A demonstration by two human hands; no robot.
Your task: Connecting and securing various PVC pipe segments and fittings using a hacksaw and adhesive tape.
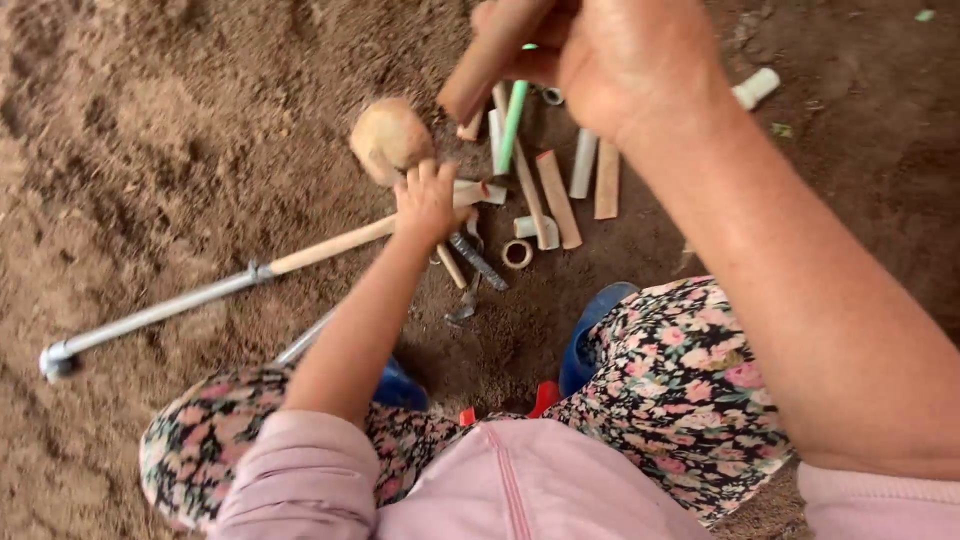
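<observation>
My left hand (428, 200) reaches down to the earth floor and closes on a thin stick beside a rounded tan stone (388, 136). A wooden handle (330, 246) joined to a long metal pipe (150, 316) runs from that hand out to the left. My right hand (610, 55) is raised close to the camera, gripping a brown tube piece (487, 62). Below it lie several short cut lengths of white, tan and green pipe (556, 190) on the dirt, along with a small ring (517, 253).
A dark metal tool (477, 262) lies by the left hand. My knees in flowered fabric (680, 370) and blue footwear (590, 330) frame the ground. A white pipe stub (755, 88) lies at upper right. Loose brown soil surrounds everything.
</observation>
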